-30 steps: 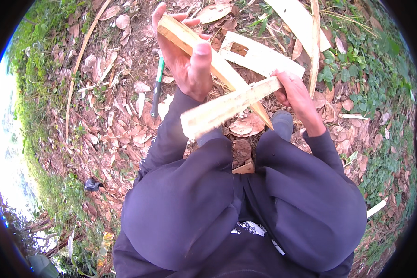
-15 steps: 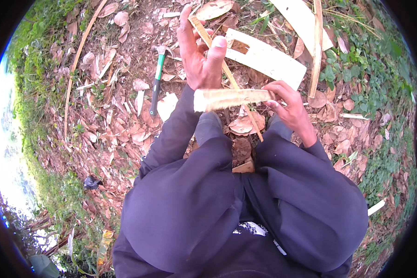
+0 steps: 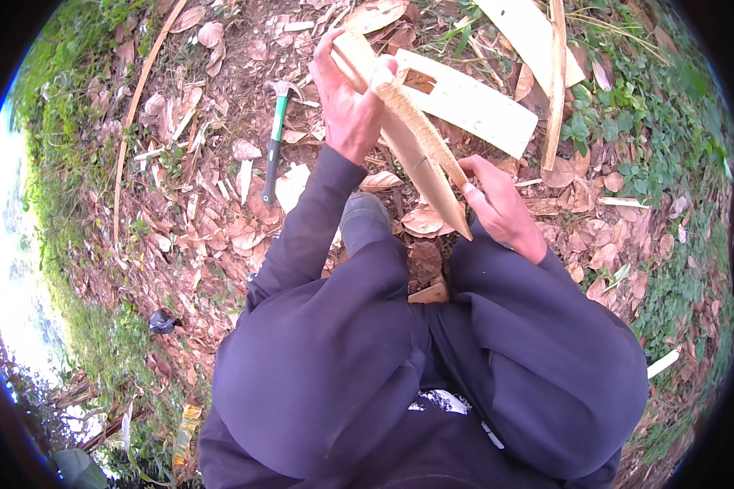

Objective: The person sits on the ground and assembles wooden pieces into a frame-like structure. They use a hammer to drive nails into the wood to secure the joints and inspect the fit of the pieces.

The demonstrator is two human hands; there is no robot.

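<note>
My left hand (image 3: 347, 110) is wrapped round the far end of a pale wooden board (image 3: 416, 167), which slants down toward my right knee. Along the board's right side lies a shorter tapered strip of wood (image 3: 424, 130) with a rough, fibrous face. Its wider end is by my left thumb. The narrow end is pinched between the thumb and fingers of my right hand (image 3: 504, 205). Whether the strip presses flat against the board cannot be made out. A thin dark line crosses the board's face near its middle.
A claw hammer (image 3: 277, 138) with a green and black handle lies left of my left hand. Beyond my hands are a board with a notch (image 3: 477, 106), another pale board (image 3: 530, 37) and a narrow wooden strip (image 3: 555, 90). Dry leaves and wood chips cover the ground.
The tapered strip has swung from level to slanting, its wide end now at my left hand. The board has turned from edge-on to show its face. My left fingers have closed in.
</note>
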